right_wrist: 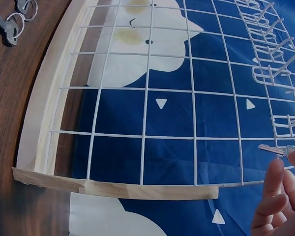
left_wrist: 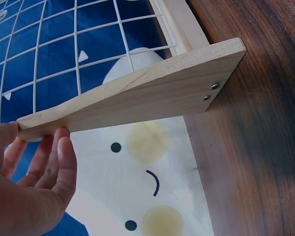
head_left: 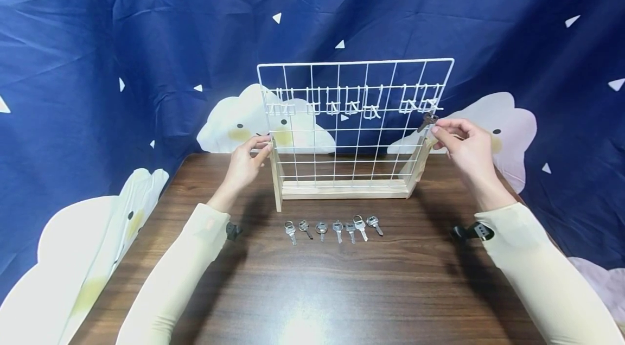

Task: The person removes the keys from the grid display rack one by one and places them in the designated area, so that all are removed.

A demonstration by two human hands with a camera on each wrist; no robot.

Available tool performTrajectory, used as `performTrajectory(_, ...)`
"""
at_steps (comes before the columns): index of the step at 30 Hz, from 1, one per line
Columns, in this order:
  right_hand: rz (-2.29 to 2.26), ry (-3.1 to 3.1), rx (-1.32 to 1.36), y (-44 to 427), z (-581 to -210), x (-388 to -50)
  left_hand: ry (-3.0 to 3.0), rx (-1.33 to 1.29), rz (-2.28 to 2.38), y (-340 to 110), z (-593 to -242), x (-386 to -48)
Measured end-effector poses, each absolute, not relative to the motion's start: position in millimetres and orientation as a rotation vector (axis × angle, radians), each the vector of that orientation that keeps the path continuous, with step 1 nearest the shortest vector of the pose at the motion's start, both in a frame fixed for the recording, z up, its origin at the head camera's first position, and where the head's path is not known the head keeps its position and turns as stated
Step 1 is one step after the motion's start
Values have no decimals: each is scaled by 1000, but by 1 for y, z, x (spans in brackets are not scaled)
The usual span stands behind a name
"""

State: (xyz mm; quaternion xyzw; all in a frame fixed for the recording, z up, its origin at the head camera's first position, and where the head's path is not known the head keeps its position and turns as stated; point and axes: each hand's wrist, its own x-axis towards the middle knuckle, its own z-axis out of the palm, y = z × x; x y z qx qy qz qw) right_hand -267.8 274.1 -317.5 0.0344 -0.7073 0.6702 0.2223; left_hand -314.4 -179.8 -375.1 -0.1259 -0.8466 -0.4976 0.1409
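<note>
A white wire grid rack (head_left: 346,146) in a wooden stand is upright on the table, with several white hooks (head_left: 372,110) on its upper part. My left hand (head_left: 246,163) grips the top end of the left wooden side piece (left_wrist: 137,98), thumb on one face and fingers on the other. At the right edge of the grid, my right hand (head_left: 469,149) pinches a key (head_left: 428,120) between thumb and finger, just below the rightmost hook (head_left: 429,103). Whether the key touches that hook, I cannot tell. The key's blade (right_wrist: 270,148) points toward the grid.
Several silver keys (head_left: 338,231), some with rings, lie in a row on the brown wood table (head_left: 303,291) in front of the stand. A blue curtain (head_left: 312,8) with white triangles and clouds hangs behind.
</note>
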Motion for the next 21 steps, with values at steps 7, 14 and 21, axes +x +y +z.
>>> performTrajectory(7,1829,-1958,115,271,-314,-272,-2445,-364,-1431,-180,-375,-314)
performTrajectory(14,1816,-1978,126,268,-310,-276,-2463,-350,-1412,-181,-376,-314)
performTrajectory(21,1832,-1925,130,266,-308,-275,-2456,-356,-1417,-181,-376,-314)
